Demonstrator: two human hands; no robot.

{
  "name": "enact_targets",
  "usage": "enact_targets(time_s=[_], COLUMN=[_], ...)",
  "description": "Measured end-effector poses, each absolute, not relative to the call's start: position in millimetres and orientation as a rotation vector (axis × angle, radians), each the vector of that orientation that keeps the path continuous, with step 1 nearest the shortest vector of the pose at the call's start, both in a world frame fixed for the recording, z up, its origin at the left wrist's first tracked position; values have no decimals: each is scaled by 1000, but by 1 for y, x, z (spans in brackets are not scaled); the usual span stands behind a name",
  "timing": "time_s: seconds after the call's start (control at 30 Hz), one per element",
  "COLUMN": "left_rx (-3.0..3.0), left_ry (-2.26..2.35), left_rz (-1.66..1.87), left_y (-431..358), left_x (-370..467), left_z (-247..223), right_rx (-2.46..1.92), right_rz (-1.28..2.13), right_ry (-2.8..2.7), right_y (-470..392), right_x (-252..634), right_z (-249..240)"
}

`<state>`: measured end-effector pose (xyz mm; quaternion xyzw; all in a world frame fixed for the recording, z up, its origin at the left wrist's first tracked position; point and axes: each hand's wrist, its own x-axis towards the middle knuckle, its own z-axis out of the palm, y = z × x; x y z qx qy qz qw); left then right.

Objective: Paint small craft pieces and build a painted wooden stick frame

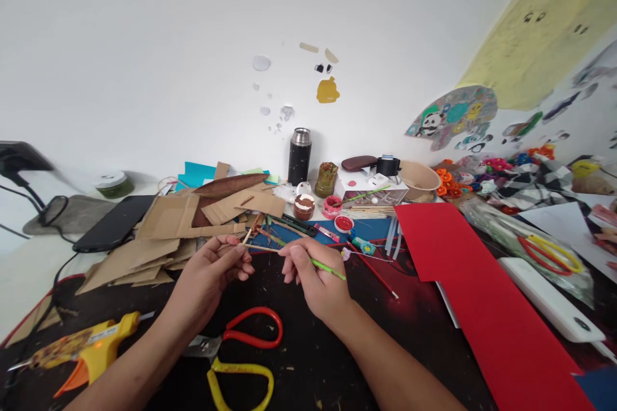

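Stick (247,236) pinched by left hand (219,263), apparently for steadiness. Green-ended rod (328,269) gripped by right hand (315,279), apparently for control.

Both forearms (157,345) forward, fingers (232,259) pinched

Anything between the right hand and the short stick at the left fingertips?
Nothing visible in the way: only a thin tan rod spans from the right hand toward the short stick at the left hand. Whether it joins the green handle is hidden. The scissors lie nearer the camera, off that line.
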<state>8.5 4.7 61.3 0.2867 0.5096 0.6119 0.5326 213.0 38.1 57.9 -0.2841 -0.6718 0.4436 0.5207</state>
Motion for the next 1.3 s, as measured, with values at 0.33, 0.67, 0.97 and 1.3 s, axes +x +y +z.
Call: enact_targets(time_s=[0.33,0.67,0.97,1.3], left_rx=[740,761,843,761], left_ry=[1219,1286,1267,1234], left_rz=[1453,1456,1440,1464], left_y=[4,5,4,5], left_x=[12,9,7,8], left_z=[66,62,56,59], right_rx=[-781,-667,-745,-635], right_rz=[1034,1055,1020,1038], right_ry=[-1570,-1596,-1626,-1639], right_y=[44,38,43,37], right_x=[212,213,212,211], right_z=[58,61,57,60])
